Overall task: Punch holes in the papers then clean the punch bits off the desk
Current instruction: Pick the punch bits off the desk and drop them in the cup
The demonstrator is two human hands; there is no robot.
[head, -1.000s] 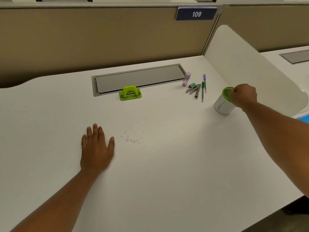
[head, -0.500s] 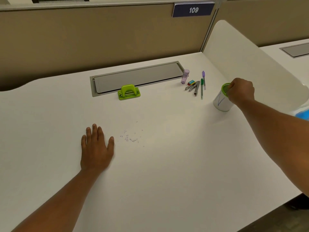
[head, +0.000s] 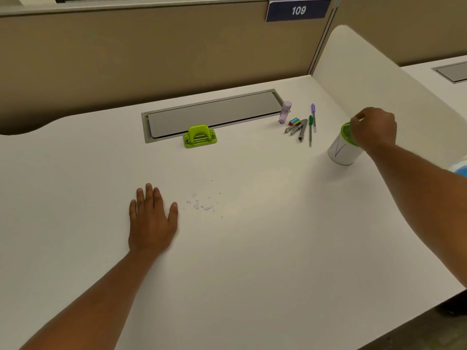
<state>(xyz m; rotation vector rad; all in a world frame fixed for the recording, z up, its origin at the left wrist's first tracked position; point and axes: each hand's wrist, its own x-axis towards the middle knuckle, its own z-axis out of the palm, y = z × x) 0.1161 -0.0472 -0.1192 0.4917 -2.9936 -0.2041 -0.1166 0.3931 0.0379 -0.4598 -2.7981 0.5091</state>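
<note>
Nearest, on the white surface: left hand flat, palm down, fingers straight and together, holding nothing. Just right of its thumb, one loose scatter of punch bits, pale lilac and white, too small and too many to count, touching nothing else.

No papers anywhere in view, so punching likely finished; step in hand judged to be the clean-up, at its very start, with every bit still on the surface.

Farther back, mid-left: one green hole punch, upright, at the near edge of one grey cable hatch.

Right of the hatch, one small cluster of stationery: one lilac tube standing, one small coloured eraser-like block, two pens (one green, one purple), and a few metal pieces, number unclear.

Far right: one white canister with a green lid, tilted toward the left. Right hand curled over its top, fingers pinching at the lid; what exactly lies between the fingertips cannot be told.

Next move, as a guess: pull a wipe from the canister, or carry it over, then sweep the bits into one heap against the flat left hand. Light bits, easily scattered; slow, low strokes needed.

Behind all, one tan partition with one plate reading 109.
</note>
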